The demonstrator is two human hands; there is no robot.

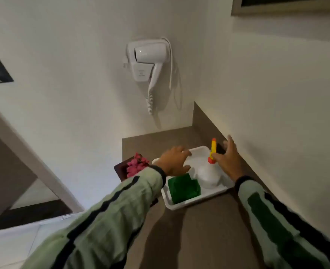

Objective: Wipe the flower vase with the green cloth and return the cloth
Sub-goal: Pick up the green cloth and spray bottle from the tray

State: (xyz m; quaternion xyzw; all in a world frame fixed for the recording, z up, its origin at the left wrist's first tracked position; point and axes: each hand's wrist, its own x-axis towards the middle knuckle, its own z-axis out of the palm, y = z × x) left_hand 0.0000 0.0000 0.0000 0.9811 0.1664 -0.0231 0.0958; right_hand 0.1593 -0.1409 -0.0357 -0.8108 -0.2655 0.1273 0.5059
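A folded green cloth [183, 188] lies in the near left part of a white tray [181, 205] on a brown counter. Left of the tray stands a dark vase [120, 169] with pink flowers [136, 166], partly hidden behind my left sleeve. My left hand [174, 161] hovers palm down over the tray, just beyond the cloth, fingers spread and holding nothing. My right hand [227, 158] is open at the tray's right side, close to a white spray bottle.
The white spray bottle [209, 176] with a yellow and orange nozzle [212, 150] stands in the tray. A white hair dryer [150, 61] hangs on the wall above the brown counter [199, 230]. Walls close the corner at the back and right.
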